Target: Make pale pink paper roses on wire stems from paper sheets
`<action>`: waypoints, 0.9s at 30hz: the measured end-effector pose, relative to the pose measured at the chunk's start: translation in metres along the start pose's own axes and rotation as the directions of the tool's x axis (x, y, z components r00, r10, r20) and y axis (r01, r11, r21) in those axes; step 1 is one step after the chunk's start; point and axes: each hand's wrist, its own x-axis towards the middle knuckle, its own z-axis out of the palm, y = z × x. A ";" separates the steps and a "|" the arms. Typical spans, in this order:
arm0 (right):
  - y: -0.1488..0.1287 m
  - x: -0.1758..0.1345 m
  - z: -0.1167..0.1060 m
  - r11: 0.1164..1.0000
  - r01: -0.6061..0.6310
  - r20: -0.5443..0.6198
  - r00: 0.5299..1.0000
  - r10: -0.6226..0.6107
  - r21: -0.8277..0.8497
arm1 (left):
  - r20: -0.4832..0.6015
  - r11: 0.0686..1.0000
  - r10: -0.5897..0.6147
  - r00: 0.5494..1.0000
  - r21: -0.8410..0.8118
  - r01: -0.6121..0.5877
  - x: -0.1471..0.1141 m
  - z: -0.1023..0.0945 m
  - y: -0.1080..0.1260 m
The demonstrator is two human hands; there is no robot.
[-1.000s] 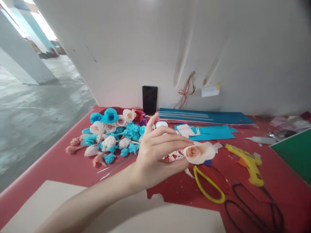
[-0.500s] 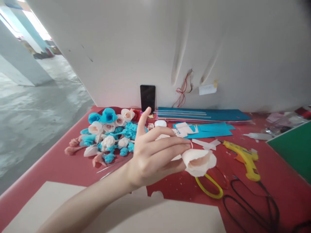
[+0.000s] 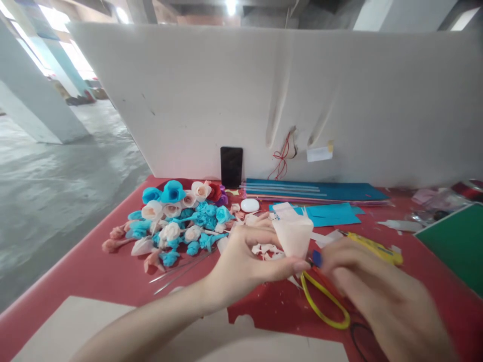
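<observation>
My left hand (image 3: 249, 256) is closed on a pale paper flower (image 3: 293, 236), a cone with its narrow end down at my thumb and its wide ragged rim up. My right hand (image 3: 362, 276) is smeared by motion just right of the flower. A small blue piece (image 3: 317, 258) shows at its fingertips; whether the fingers grip it I cannot tell. Below the flower lie scissors with a yellow handle loop (image 3: 328, 309), partly behind my right hand. A yellow glue gun (image 3: 377, 247) lies just beyond that hand, its grip hidden.
Many blue, white and pink paper flowers (image 3: 206, 213) are heaped at the left, with thin metal wires (image 3: 177, 276) in front. Blue paper sheets (image 3: 332, 215), a white oval case (image 3: 249, 205) and a phone (image 3: 231, 167) stand farther back. Beige card (image 3: 287, 342) covers the near edge.
My left hand has turned, so the flower now points rim up instead of toward me. My right hand has come in from the right. The view has tilted up a little.
</observation>
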 end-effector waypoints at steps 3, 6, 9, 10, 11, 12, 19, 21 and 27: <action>-0.004 0.010 0.011 0.979 -0.127 0.136 0.985 0.105 0.161 | 0.017 0.989 -0.069 0.997 -0.130 0.071 -0.001 0.002 -0.004; -0.006 0.011 0.016 0.931 -0.278 0.105 0.960 0.259 0.239 | 0.021 0.971 -0.111 0.994 -0.209 0.113 -0.002 0.002 -0.008; -0.005 0.008 0.021 0.892 -0.359 0.181 0.930 0.319 0.273 | 0.037 0.941 -0.171 0.985 -0.291 0.174 -0.003 0.004 -0.010; -0.004 0.007 0.023 0.887 -0.369 0.203 0.925 0.321 0.277 | 0.051 0.928 -0.191 0.980 -0.315 0.197 -0.003 0.004 -0.011; -0.002 0.006 0.024 0.887 -0.365 0.209 0.926 0.314 0.284 | 0.071 0.917 -0.204 0.976 -0.335 0.216 -0.003 0.005 -0.011; -0.001 0.006 0.026 0.889 -0.351 0.204 0.932 0.301 0.295 | 0.092 0.911 -0.201 0.975 -0.348 0.220 -0.003 0.005 -0.012; 0.004 0.005 0.025 0.858 -0.318 0.218 0.944 0.247 0.403 | 0.229 0.911 -0.144 0.963 -0.349 0.220 -0.003 0.003 -0.010; 0.004 0.006 0.023 0.839 -0.329 0.247 0.939 0.240 0.433 | 0.237 0.909 -0.146 0.960 -0.352 0.225 -0.002 0.001 -0.009; 0.006 0.008 0.022 0.818 -0.390 0.304 0.911 0.278 0.422 | 0.295 0.909 -0.115 0.949 -0.354 0.220 0.001 -0.005 -0.011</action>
